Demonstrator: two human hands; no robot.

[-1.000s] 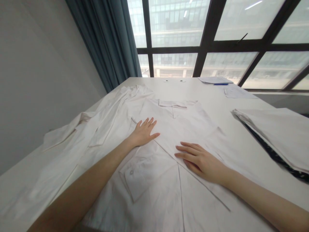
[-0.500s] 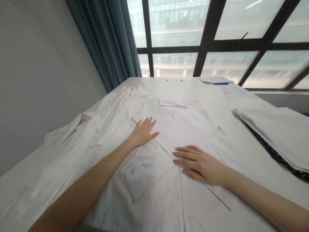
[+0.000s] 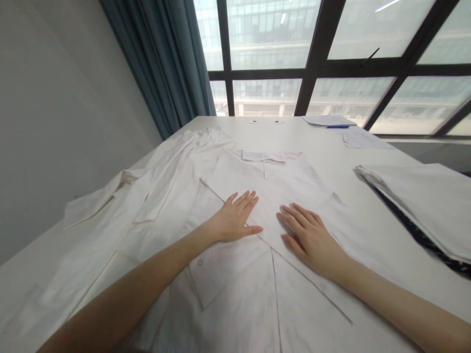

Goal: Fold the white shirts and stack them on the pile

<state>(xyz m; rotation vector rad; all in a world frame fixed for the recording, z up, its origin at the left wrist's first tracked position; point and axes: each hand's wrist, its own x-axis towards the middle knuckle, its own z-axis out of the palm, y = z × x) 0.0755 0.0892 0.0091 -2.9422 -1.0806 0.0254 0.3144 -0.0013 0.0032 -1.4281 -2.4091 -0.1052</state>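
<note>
A white shirt (image 3: 243,284) lies spread on the white table before me, its collar at the far end. One sleeve is folded diagonally across its body, and a cuff with a button (image 3: 200,263) shows at lower left. My left hand (image 3: 237,215) lies flat on the cloth at the folded sleeve, fingers stretched out and the thumb pointing right. To its right, my right hand (image 3: 307,235) rests palm down on the shirt with its fingers extended. Neither hand grips the fabric.
Another white garment (image 3: 150,186) lies loosely spread along the left side of the table (image 3: 312,135). A folded stack of white cloth (image 3: 427,196) with a dark patterned layer beneath sits at right. Papers (image 3: 327,120) and a blue pen (image 3: 337,127) lie at the far edge, by the window.
My left hand has slid right and slightly nearer along the sleeve, smoothing wrinkles near the cuff. The right hand has moved a little right and farther away.
</note>
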